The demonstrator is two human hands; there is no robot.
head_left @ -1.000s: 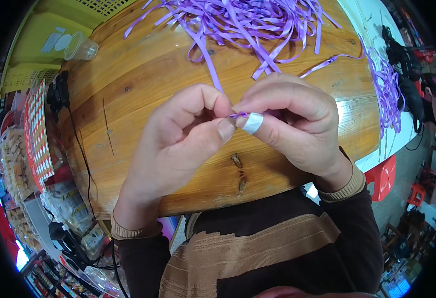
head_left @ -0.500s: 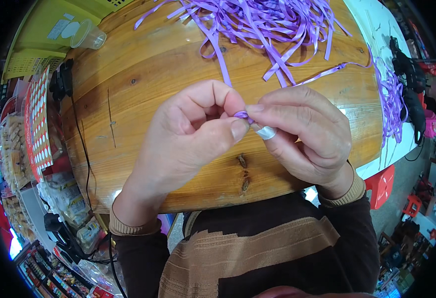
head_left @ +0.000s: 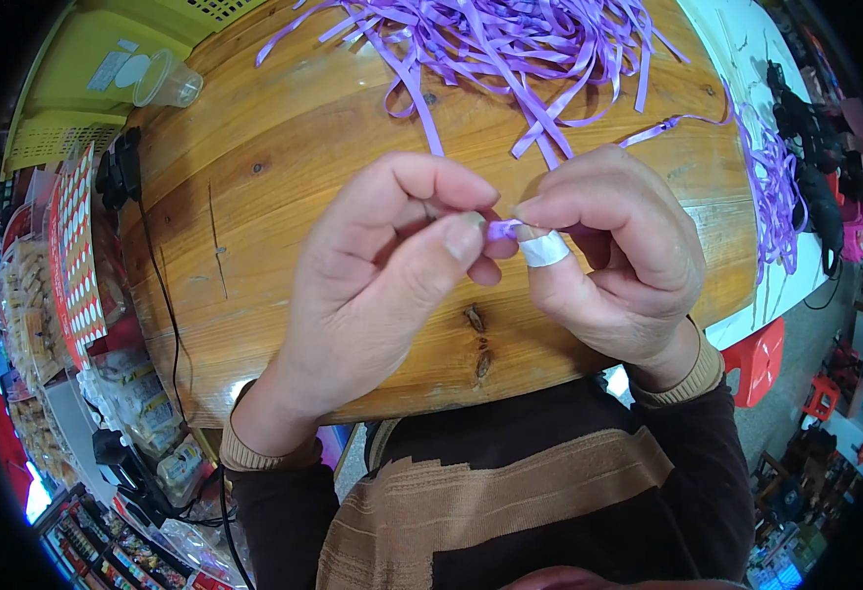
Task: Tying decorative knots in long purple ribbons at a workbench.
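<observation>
A short piece of purple ribbon (head_left: 502, 230) stretches between my two hands above the wooden table (head_left: 323, 128). My left hand (head_left: 392, 265) pinches its left end between thumb and fingers, the other fingers curled behind. My right hand (head_left: 618, 251) grips the other end between thumb and forefinger; white tape (head_left: 545, 249) is wrapped round the thumb. Most of the held ribbon is hidden by my fingers. Beyond my hands lies a tangled heap of purple ribbons (head_left: 510, 49), with loose strands reaching toward me.
More purple ribbons (head_left: 775, 197) hang over a white surface (head_left: 746, 39) at the right. A clear plastic cup (head_left: 168, 85) stands beside a yellow crate (head_left: 62, 84) at the far left. A black cable (head_left: 161, 285) runs along the left table edge. A red stool (head_left: 754, 362) is at right.
My fingertips have drawn slightly apart, so a short flat stretch of ribbon shows where a small loop was. My right thumb has turned, showing more of its white tape.
</observation>
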